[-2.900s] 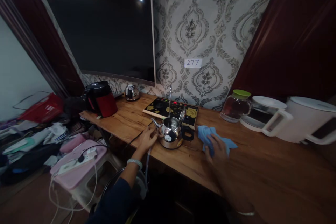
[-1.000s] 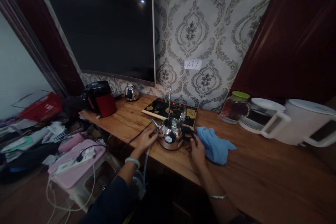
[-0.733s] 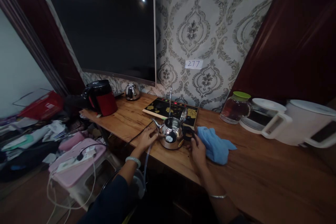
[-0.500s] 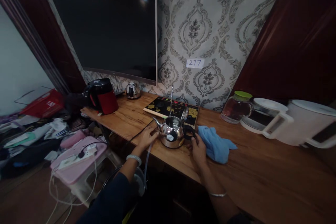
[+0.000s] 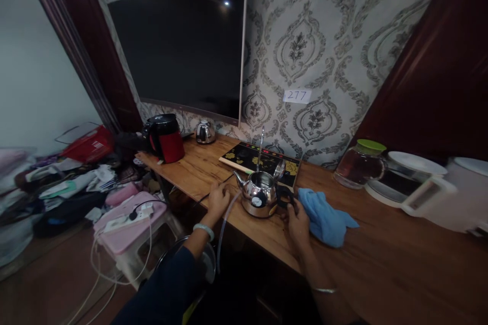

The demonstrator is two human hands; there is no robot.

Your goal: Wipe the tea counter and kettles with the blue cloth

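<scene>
A shiny steel kettle [image 5: 254, 194] stands upright near the front edge of the wooden table, its lid tipped up and its spout to the left. My right hand [image 5: 298, 222] is closed around the lower part of its black handle [image 5: 284, 196]. Left of the kettle, my left hand [image 5: 218, 202] is apart from it, fingers loosely bent with nothing visible in them. A clear hose [image 5: 224, 223] runs down between this hand and the kettle. Behind the kettle lies a black induction cooker [image 5: 244, 156] with gold flowers and a thin metal spout [image 5: 261, 147].
A blue cloth [image 5: 326, 218] lies right of my right hand. Farther right are a green-lidded glass jug [image 5: 358, 165] and white-lidded pitchers [image 5: 409, 183]. A red-and-black kettle [image 5: 168, 137] and a small steel pot [image 5: 205, 133] stand at left. A pink stool [image 5: 122, 244] bears a power strip.
My left hand has drawn back from the kettle's side, leaving the hose in view between them. My right hand stays on the handle. The whole view has shifted slightly to the left.
</scene>
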